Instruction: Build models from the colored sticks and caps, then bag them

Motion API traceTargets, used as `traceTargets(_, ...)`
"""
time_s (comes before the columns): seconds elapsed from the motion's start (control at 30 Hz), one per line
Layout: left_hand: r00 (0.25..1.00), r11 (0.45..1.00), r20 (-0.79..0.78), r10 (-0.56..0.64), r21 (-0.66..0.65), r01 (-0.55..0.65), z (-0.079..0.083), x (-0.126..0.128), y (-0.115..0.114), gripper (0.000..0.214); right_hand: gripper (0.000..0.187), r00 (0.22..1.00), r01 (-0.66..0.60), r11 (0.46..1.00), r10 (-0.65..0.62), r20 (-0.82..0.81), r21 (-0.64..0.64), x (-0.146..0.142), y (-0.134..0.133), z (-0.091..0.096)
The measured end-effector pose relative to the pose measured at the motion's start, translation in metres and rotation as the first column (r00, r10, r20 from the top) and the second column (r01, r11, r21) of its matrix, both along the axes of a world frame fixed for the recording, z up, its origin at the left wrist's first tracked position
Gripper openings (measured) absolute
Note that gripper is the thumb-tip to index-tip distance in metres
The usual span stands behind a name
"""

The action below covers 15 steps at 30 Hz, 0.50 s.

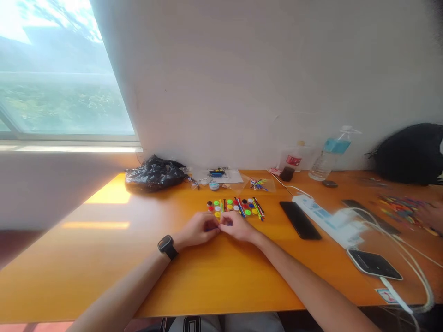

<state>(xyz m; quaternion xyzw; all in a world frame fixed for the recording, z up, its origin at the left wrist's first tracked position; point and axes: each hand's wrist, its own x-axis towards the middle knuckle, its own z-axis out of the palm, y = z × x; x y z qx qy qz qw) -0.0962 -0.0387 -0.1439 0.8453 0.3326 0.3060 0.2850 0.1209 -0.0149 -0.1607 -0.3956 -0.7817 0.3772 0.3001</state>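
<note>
My left hand (198,229), with a dark watch (166,244) on its wrist, is closed in a pinch low over the table. Its fingertips meet those of my right hand (239,227), which is also closed. Whatever is between them is too small and too covered by the fingers to name. Just beyond both hands lie small round coloured pieces (230,202) in rows, red, green, yellow, white, blue and black. Thin coloured sticks (240,207) lie in bundles among them, with another bundle of sticks (259,208) at the right end. My hands hide the nearest pieces.
A black plastic bag (155,174) sits at the back left. Small bags of coloured sticks (259,184) lie near the wall. To the right are a black phone (300,220), a white power strip (327,221), cables, a charging device (374,263), bottles and another person's hand (431,214) by loose coloured pieces.
</note>
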Motion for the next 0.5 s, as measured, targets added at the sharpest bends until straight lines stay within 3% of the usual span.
traceTargets(0.5,1.000,1.000,0.003,0.011,-0.014,-0.011,-0.0010,0.0004,0.0011,0.011,0.012,0.997,0.058,0.990,-0.064,-0.042,-0.129,-0.0035,0.0056,-0.0014)
